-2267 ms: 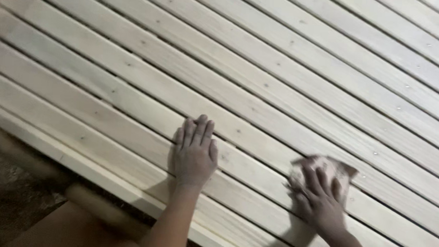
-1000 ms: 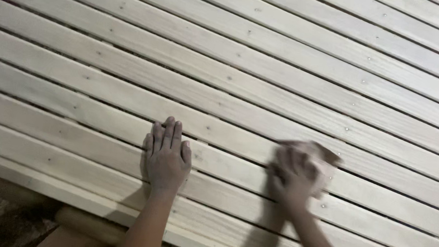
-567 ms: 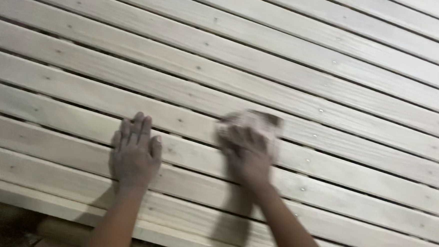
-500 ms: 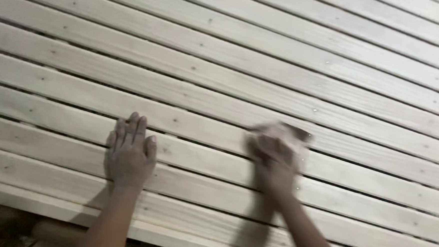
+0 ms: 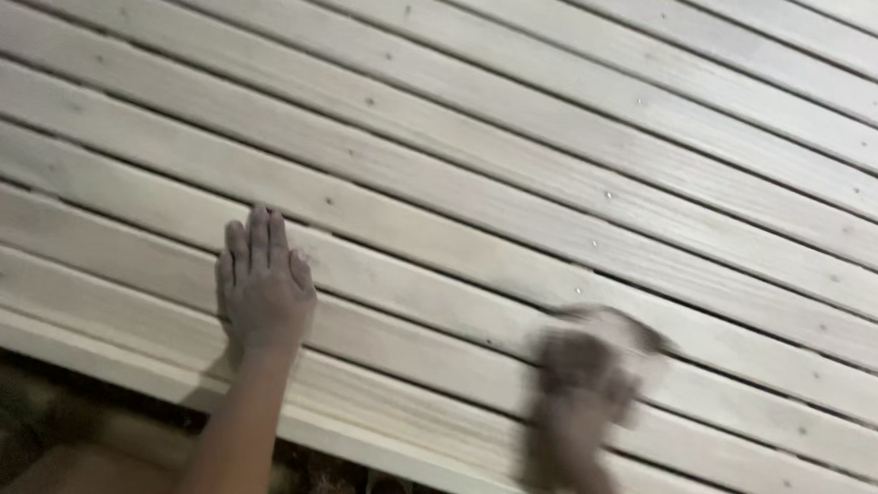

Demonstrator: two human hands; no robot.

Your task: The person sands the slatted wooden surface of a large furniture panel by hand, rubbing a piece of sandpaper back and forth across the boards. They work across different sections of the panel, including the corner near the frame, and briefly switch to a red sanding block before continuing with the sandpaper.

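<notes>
**Rubbing the slats, risk of splinters**

I am pressing my left hand [image 5: 262, 288] flat, fingers together, on the near wooden slats [image 5: 440, 227]. My right hand [image 5: 583, 370], blurred, is gripping a pale sanding pad [image 5: 620, 332] against a slat. Farther boards are showing small screw heads [image 5: 608, 196]; the pad could be snagging there.

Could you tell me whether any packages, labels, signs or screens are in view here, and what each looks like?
None are in view: only pale wooden slats, the left hand flat on them, and the blurred right hand pressing a pale, blurred pad or cloth.
</notes>
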